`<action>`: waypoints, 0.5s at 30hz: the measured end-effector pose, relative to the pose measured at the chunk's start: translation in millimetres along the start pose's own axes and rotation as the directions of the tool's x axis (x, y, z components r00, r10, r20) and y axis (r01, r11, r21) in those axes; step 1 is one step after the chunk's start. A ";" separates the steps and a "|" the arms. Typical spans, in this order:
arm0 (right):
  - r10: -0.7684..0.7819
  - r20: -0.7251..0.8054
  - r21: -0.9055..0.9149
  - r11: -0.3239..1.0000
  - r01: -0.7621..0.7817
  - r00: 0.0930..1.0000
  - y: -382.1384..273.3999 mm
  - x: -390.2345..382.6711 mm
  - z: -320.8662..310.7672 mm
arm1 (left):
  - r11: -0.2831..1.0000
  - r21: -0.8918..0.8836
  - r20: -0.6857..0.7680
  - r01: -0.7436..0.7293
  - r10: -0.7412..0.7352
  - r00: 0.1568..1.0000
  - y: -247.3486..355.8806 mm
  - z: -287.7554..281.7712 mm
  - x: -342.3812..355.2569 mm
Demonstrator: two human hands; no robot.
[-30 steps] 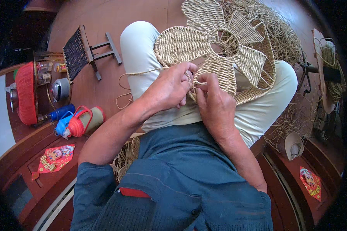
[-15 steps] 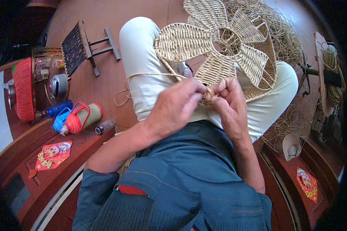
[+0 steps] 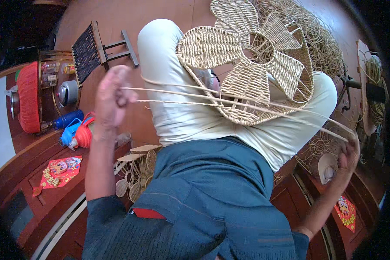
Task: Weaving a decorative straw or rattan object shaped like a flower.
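Across the lap, a woven flower-shaped piece [image 3: 247, 73] is supported on the pale-trousered knees, between both hands. Long straw strands [image 3: 229, 102] are grasped by the clenched left hand [image 3: 112, 93] and the closed right hand [image 3: 349, 154], their long axis running left to right, slightly downward

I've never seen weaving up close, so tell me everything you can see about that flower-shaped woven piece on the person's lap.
The flower-shaped woven piece is pale straw-coloured, made of tightly woven petal-like panels around an open centre. It rests tilted across the cream-trousered knees. Long loose strands run from its lower edge, pulled taut between the left hand and the right hand.
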State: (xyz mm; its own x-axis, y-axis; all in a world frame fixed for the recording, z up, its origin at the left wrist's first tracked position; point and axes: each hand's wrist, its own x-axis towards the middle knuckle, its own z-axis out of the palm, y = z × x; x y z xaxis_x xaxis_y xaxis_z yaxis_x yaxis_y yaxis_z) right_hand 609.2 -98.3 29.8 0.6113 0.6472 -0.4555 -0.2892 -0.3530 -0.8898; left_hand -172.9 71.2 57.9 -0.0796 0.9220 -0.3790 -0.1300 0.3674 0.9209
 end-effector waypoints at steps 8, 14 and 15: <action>-0.222 -0.190 -0.664 0.747 0.041 0.956 -117.9 -21.1 -323.1 | 1.000 0.001 -0.064 -0.028 0.028 0.998 1.7 -58.4 61.4; -0.482 -0.314 -0.565 0.787 0.247 0.818 9.2 18.9 -317.9 | 0.985 0.130 -0.092 -0.115 0.127 0.988 63.6 -45.0 55.9; -0.403 -0.350 -0.442 0.867 0.230 0.845 -0.9 34.4 -323.5 | 0.985 0.132 -0.085 -0.116 0.127 0.988 66.2 -50.8 62.3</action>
State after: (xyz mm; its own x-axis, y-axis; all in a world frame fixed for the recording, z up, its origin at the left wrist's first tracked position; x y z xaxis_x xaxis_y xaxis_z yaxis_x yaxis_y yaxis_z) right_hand 868.8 -294.3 24.2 0.8915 0.4528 -0.0164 0.2154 -0.4555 -0.8638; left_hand -236.7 146.8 90.7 -0.1793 0.9475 -0.2649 0.0112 0.2712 0.9625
